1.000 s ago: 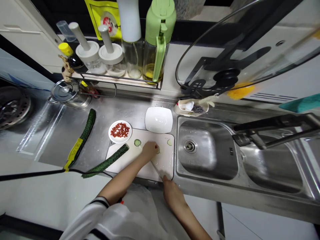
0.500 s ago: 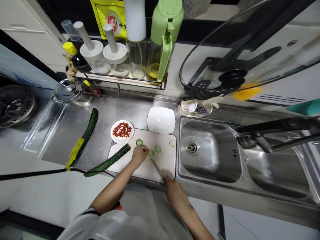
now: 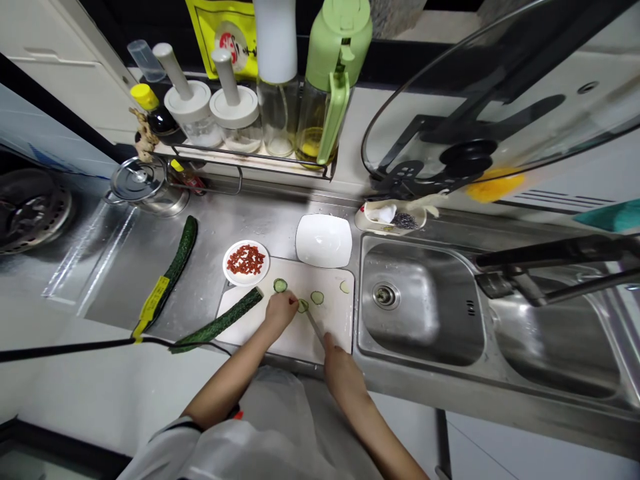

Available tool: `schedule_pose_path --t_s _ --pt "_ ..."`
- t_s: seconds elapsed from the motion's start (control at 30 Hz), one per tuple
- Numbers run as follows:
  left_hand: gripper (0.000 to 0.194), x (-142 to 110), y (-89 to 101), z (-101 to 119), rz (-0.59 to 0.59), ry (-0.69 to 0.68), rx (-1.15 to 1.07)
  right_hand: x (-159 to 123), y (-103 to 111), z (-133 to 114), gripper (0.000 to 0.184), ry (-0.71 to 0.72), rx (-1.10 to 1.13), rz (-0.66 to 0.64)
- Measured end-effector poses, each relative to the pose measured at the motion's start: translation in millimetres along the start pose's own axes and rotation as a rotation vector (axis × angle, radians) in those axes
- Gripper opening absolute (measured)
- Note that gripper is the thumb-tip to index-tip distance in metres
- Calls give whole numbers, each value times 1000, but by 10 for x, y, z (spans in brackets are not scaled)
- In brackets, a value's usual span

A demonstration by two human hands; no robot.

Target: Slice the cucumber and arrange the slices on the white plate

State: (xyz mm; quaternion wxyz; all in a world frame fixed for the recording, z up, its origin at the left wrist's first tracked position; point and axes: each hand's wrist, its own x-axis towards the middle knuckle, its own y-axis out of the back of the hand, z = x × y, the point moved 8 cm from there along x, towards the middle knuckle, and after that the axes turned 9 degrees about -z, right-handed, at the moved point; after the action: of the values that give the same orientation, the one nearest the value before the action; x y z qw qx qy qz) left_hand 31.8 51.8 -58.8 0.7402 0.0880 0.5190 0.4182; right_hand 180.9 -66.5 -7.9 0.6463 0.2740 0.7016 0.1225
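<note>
My right hand (image 3: pixel 344 372) grips a knife (image 3: pixel 315 328) by its handle, the blade slanting up-left with its tip at a thin cucumber slice (image 3: pixel 303 306). My left hand (image 3: pixel 281 312) is closed in a pinch at the slice's left edge; what sits between its fingertips is hidden. Both hands are over a white cutting board (image 3: pixel 295 340). Other cucumber slices lie apart on it, one (image 3: pixel 280 285) above my left hand and another (image 3: pixel 317 298) to the right. A cut cucumber (image 3: pixel 220 325) rests partly on the board's left side.
A small plate of red dried berries (image 3: pixel 246 260) touches the board's upper left. Behind the board stands a white dish (image 3: pixel 324 241). A whole cucumber (image 3: pixel 175 267) with a yellow label lies left. The steel sink (image 3: pixel 425 303) is right; a spice rack (image 3: pixel 245 157) runs behind.
The knife tip has moved up onto the cucumber slice, my right hand shifting slightly up and left. A small red bit that showed at my left fingertips is now mostly hidden.
</note>
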Motion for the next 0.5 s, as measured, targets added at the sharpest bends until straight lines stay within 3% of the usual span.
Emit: schedule_pose_path --t_s 0.5 --pt "18 31 -7 -19 16 -25 -11 -38 99 -70 56 -3 -66 44"
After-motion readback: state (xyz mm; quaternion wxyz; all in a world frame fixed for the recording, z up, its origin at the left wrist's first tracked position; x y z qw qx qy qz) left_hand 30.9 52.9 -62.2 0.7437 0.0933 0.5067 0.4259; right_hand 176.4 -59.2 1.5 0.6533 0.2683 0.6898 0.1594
